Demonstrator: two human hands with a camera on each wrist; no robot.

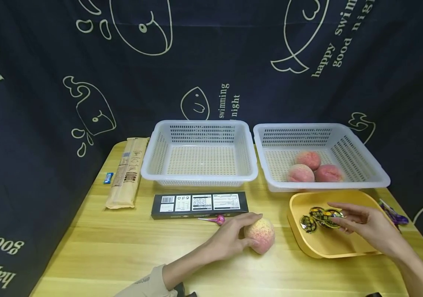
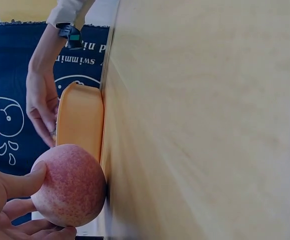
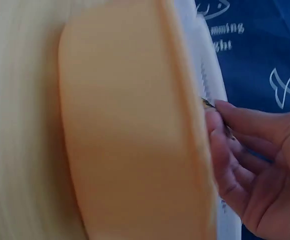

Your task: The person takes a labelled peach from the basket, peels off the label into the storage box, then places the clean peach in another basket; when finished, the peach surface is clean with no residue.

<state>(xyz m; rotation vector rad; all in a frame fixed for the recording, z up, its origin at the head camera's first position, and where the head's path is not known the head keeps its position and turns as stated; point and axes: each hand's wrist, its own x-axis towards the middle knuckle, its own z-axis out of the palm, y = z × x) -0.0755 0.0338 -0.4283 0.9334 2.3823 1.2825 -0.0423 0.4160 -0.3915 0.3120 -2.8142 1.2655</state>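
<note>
My left hand (image 1: 230, 237) grips a pink and yellow peach (image 1: 261, 236) low over the table, thumb and fingers around its side. In the left wrist view the peach (image 2: 70, 185) appears at or very near the tabletop. Over the yellow tray (image 1: 345, 247), my right hand (image 1: 369, 225) pinches a small round black-and-gold wrapped packet (image 1: 332, 218). Similar packets (image 1: 309, 224) lie beside it in the tray. The right wrist view shows just an edge of the pinched packet (image 3: 207, 103) between thumb and fingers; the tray wall (image 3: 125, 115) hides the tray's inside there.
Two white baskets stand behind: the left basket (image 1: 200, 178) and the right basket (image 1: 367, 183), which holds several peaches (image 1: 308, 160). A black box (image 1: 200, 205), a pink lollipop (image 1: 219, 220), a long beige packet (image 1: 128, 177), a small blue packet (image 1: 108, 178) and purple wrappers (image 1: 395, 213) lie about.
</note>
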